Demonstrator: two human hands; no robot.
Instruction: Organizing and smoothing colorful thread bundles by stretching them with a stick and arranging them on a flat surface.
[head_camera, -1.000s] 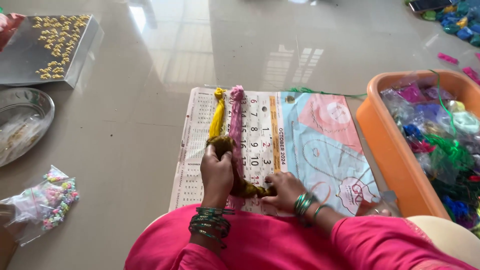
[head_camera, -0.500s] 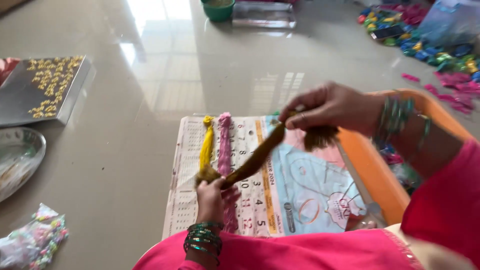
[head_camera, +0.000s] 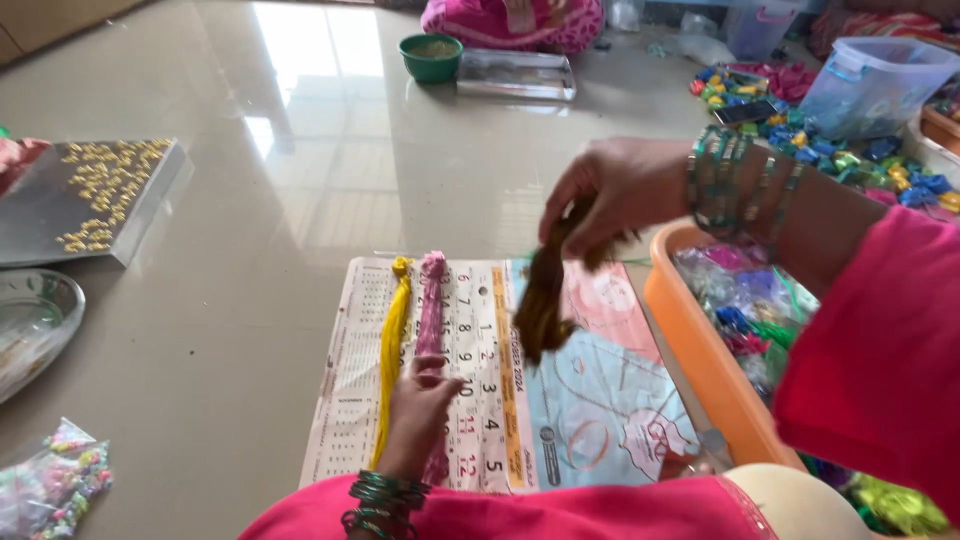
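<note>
The right hand (head_camera: 625, 195) is pinching a brown bundle of thread (head_camera: 545, 300) and lifting it, dangling, above the paper calendar sheet (head_camera: 560, 400) on the glossy floor. The left hand (head_camera: 418, 410) is lying flat, fingers loosely spread, pressing on the pink thread skein (head_camera: 432, 300) beside the yellow thread skein (head_camera: 392, 330). Laying the brown bundle straight and parallel to these, just clear of the orange plastic tray (head_camera: 700, 350), would probably keep strands from tangling.

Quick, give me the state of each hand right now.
Left hand: open, fingers resting on the pink thread bundle on the paper calendar sheet.
Right hand: closed, holding up a brown thread bundle.
</note>
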